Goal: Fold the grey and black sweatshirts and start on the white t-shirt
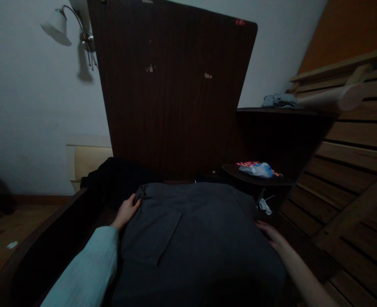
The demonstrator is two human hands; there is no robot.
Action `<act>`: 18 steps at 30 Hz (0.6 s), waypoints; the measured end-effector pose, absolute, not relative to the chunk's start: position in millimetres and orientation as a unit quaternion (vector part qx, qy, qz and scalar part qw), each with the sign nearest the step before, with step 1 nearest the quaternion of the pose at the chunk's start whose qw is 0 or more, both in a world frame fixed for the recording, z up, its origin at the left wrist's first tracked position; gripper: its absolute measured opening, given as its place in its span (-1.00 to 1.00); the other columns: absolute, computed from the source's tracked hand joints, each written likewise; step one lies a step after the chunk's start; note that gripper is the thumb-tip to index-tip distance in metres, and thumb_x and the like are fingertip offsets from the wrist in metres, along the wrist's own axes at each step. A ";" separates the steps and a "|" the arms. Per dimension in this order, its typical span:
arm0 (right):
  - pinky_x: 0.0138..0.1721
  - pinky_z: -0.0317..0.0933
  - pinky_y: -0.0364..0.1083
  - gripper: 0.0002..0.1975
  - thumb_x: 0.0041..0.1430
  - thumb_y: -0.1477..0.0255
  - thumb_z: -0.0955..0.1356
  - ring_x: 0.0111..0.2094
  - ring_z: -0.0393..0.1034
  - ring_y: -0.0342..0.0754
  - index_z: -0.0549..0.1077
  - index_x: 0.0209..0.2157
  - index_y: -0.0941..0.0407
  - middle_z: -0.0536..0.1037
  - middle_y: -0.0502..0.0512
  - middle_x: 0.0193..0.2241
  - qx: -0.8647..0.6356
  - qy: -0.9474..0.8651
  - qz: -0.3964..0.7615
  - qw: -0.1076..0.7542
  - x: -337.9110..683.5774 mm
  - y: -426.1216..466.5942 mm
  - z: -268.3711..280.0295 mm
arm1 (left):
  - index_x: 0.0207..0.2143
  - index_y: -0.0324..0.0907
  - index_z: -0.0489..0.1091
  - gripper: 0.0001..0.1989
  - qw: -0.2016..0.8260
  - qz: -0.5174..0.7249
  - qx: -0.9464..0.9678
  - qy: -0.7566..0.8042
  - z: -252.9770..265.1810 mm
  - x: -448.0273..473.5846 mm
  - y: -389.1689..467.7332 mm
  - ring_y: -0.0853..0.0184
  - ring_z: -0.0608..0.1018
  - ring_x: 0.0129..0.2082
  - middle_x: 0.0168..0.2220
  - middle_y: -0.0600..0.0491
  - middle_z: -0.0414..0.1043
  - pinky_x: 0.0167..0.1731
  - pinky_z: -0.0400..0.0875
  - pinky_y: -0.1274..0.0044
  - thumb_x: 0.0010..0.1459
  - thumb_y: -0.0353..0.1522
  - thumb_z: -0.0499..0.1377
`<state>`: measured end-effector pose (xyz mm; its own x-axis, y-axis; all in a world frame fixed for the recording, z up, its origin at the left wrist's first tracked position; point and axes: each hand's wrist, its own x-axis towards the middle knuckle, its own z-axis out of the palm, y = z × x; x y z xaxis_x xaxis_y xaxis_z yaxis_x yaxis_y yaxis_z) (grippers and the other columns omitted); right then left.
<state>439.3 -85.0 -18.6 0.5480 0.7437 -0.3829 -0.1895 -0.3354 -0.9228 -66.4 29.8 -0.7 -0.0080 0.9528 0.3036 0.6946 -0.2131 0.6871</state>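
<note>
A dark grey long-sleeved top point(207, 230) lies spread out in front of me, its neckline at the far side. Its left sleeve point(162, 234) is folded inward across the body. At the far left shoulder, my left hand point(127, 211) is closed on a bunched bit of the cloth. My right hand point(273, 236) rests against the top's right edge, below the shoulder, its visible fingers stretched out toward the cloth. Some of its fingertips are hard to make out in the dim light.
A dark wooden panel point(175, 98) rises behind the top. Black cloth point(121, 179) lies at the far left. On the right, a shelf holds a plastic bag point(258, 170), near a slatted wooden frame point(351, 179). A wall lamp point(57, 27) hangs upper left.
</note>
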 end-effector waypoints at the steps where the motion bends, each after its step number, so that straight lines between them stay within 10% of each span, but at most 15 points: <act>1: -0.33 0.34 -0.01 -0.69 -0.24 0.47 0.33 -0.31 0.45 0.08 0.37 -0.32 0.11 0.53 0.18 -0.41 -0.712 -0.200 0.368 0.563 439.3 -82.8 -16.7 | -0.35 -0.15 0.30 -0.73 0.173 0.374 0.684 0.602 -1.0 -66.4 29.9 0.22 0.51 -0.35 -0.40 0.01 0.48 -0.41 0.32 0.53 -0.03 -0.18 0.01; 8: -0.06 0.17 0.10 -0.72 -0.04 0.46 0.20 -0.12 0.33 0.06 0.38 -0.24 0.11 0.45 0.17 -0.21 -0.583 -0.626 -0.150 0.495 394.1 -87.7 -1.6 | -0.29 -0.16 0.28 -0.73 0.160 0.344 0.692 0.614 -2.8 -66.7 30.7 0.22 0.51 -0.31 -0.34 -0.01 0.48 -0.35 0.32 0.52 0.02 -0.20 -0.04; 12: -0.06 0.18 0.05 -0.77 0.05 0.53 0.21 -0.28 0.40 -0.06 0.40 -0.27 0.05 0.51 0.06 -0.37 -0.431 -0.846 -0.118 0.291 354.0 -102.6 -3.8 | -0.29 -0.17 0.27 -0.73 0.157 0.331 0.694 0.620 -2.0 -66.1 31.1 0.22 0.51 -0.30 -0.34 -0.03 0.47 -0.35 0.32 0.52 0.03 -0.21 -0.05; 18: -0.24 0.27 -0.04 -0.80 0.08 0.51 0.17 -0.49 0.39 -0.11 0.40 -0.41 0.08 0.50 0.04 -0.54 -0.456 -0.826 -0.072 0.324 350.2 -109.9 -7.7 | -0.32 -0.16 0.29 -0.74 0.154 0.350 0.694 0.610 -1.4 -65.4 28.9 0.25 0.51 -0.36 -0.38 0.00 0.48 -0.38 0.32 0.53 0.02 -0.20 -0.03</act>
